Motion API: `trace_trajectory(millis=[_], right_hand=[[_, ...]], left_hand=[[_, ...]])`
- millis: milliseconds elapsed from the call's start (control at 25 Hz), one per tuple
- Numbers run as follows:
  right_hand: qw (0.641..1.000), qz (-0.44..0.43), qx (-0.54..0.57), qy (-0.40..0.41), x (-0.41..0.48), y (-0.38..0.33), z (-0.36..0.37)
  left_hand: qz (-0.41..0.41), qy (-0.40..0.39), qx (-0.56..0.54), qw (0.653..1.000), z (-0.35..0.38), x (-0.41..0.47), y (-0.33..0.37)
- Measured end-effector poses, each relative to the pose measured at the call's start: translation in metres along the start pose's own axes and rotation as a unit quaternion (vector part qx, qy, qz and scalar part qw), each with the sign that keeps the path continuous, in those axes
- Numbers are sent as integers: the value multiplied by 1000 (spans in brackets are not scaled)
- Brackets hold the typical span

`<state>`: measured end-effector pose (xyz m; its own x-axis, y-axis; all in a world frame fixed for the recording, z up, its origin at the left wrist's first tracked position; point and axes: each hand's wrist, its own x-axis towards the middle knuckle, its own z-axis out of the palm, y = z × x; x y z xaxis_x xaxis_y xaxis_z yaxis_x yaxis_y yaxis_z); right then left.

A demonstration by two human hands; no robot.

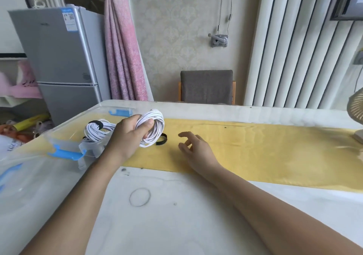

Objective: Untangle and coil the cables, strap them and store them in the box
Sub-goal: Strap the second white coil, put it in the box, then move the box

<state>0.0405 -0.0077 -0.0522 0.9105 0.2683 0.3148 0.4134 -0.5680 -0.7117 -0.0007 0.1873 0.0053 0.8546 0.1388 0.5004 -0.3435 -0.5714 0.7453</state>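
Note:
My left hand [130, 131] grips a coiled white cable [155, 128] above the table, thumb pressed across the loops. A black strap [162, 139] lies on the yellow cloth just behind and to the right of that coil. My right hand [193, 146] hovers open over the cloth, fingers loosely spread, a short way right of the strap and holding nothing. A second white coil [96, 131] bound with a black strap lies inside the clear plastic box [64, 134] with blue latches at the left.
A yellow cloth runner [275, 152] crosses the white table. The box lid [23, 186] lies at the near left. A fan [356, 117] stands at the right edge. A grey chair [206, 86] sits behind the table, a fridge [64, 62] further left.

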Motion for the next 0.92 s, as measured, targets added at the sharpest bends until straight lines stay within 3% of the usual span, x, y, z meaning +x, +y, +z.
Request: trace_trajectory(millis=[240,440,640,800,920], right_hand=[[986,-2,-149,-70,45,-10,37],[998,59,-4,38,46,-5,31],[990,-34,-135,-13,32,-3,26],[992,-15,-110,60,39,1,23],[992,27,-119,33,53,8,22]], left_hand=[[9,52,72,996,5,2,-4],[13,44,89,995,7,2,-9],[15,31,98,995,12,-2,-10],[5,65,99,993,7,-3,-11],[-3,82,89,993,5,-2,-11]])
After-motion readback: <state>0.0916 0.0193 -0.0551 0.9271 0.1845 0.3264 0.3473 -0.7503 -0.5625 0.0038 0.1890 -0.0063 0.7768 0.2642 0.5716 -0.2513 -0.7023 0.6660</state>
